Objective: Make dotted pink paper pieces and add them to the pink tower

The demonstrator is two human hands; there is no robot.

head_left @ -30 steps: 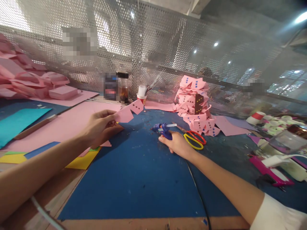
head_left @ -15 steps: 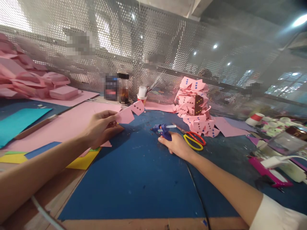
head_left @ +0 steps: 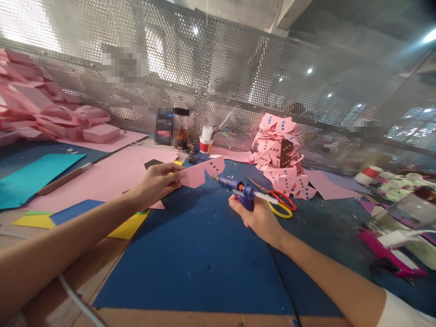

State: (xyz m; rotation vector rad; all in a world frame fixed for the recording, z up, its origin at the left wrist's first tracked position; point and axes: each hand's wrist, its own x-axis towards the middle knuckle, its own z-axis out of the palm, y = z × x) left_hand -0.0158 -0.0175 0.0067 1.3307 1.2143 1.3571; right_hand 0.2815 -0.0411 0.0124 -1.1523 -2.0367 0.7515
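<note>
My left hand pinches a pink paper piece by its left end. The piece has a V-shaped notch, and its right flap carries small dark squares. In my right hand is a blue hot glue gun, gripped by its handle. A pale glue stick sticks out of its rear. The gun's nozzle points left, close to the notch of the paper; whether it touches cannot be made out. Both are held above a blue mat.
Scissors with red and yellow handles lie right of my right hand. Behind stands a stack of pink dotted paper pieces. A red-and-white paper cup and a jar stand at the back. A black cord crosses the mat.
The glue gun has been raised and turned so its nozzle is now near the paper's notch. My left hand has shifted slightly right in view with the paper. The view has moved a little.
</note>
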